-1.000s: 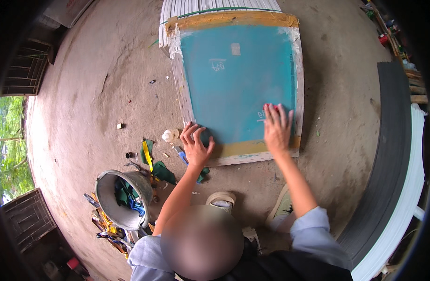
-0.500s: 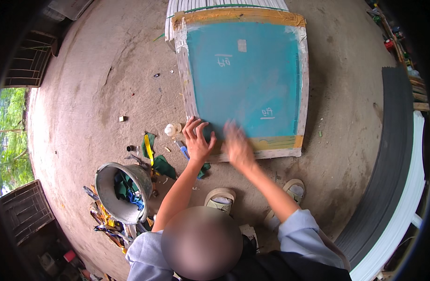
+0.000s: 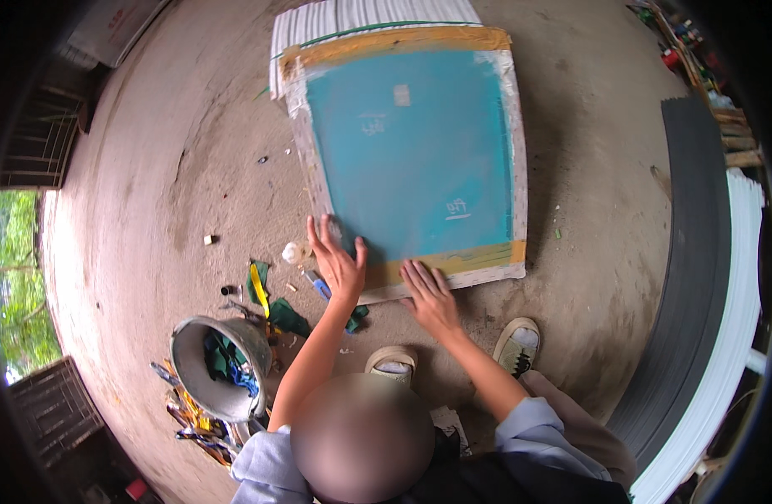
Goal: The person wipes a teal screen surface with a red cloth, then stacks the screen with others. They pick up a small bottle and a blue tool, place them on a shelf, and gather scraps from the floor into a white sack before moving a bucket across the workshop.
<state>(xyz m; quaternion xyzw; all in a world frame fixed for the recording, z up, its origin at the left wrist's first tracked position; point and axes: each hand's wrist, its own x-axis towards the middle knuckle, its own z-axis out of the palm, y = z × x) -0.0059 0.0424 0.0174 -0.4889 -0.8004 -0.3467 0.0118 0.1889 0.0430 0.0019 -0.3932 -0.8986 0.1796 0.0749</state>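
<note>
A screen-printing frame point(image 3: 420, 160) with teal mesh lies before me, brown tape along its far and near ends. Its near left corner is under my left hand point(image 3: 339, 273), which rests there with the fingers spread. My right hand point(image 3: 434, 304) lies on the near edge, its fingers stretched over the brown tape strip point(image 3: 470, 258). Neither hand grips anything I can see. A blue-handled cutter point(image 3: 318, 286) and a small pale bottle point(image 3: 292, 253) lie on the floor beside my left hand.
A grey bucket point(image 3: 181, 357) with green and blue scraps stands at my left, near a yellow strip point(image 3: 258, 286) and green cloth pieces point(image 3: 288, 318). White corrugated sheets point(image 3: 378, 17) sit beyond the frame. Long dark panels point(image 3: 693, 252) curve along the right.
My right hand has slid back from the teal mesh to the near taped edge. My left hand stays at the corner, fingers straighter. The whole view has shifted slightly.
</note>
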